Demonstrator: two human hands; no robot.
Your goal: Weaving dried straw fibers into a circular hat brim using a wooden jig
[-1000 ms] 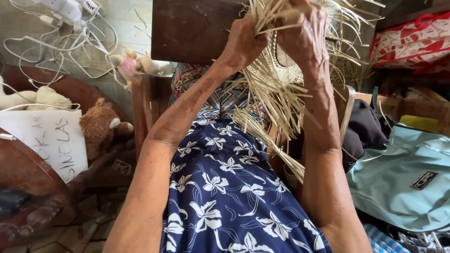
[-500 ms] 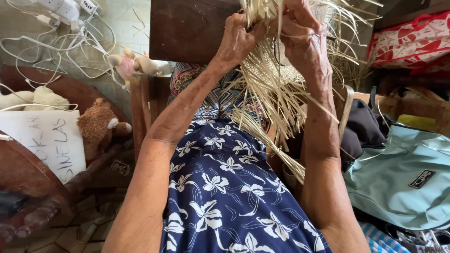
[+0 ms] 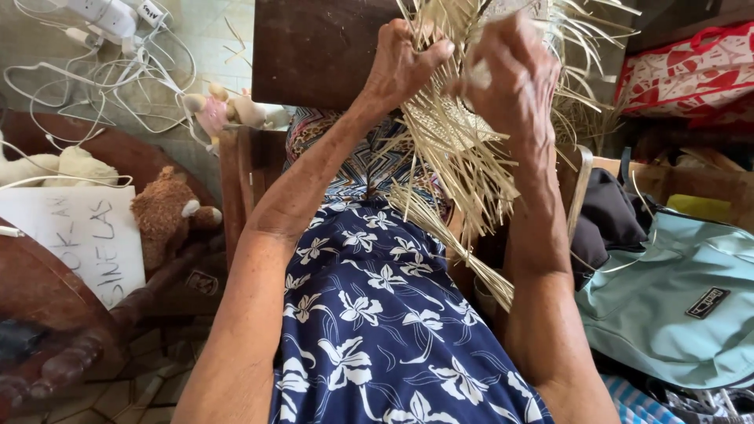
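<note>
Head view. Item: half-woven straw piece (image 3: 455,133), held up over my lap, loose strands hanging toward the blue floral skirt (image 3: 377,330). My left hand (image 3: 400,67) is clenched on its left edge; my right hand (image 3: 510,78) pinches strands at the top. Step, as I judge it: plaiting mid-course. Next calls for picking out one strand and crossing it. Alongside: brown teddy bear (image 3: 169,212), teal bag (image 3: 675,298).

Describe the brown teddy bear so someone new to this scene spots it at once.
Start at the white handwritten sign on the left. The teddy bear sits just to its right, against a dark wooden chair. It is the only brown, shaggy toy; the soft toys above it are pale and pink.
</note>
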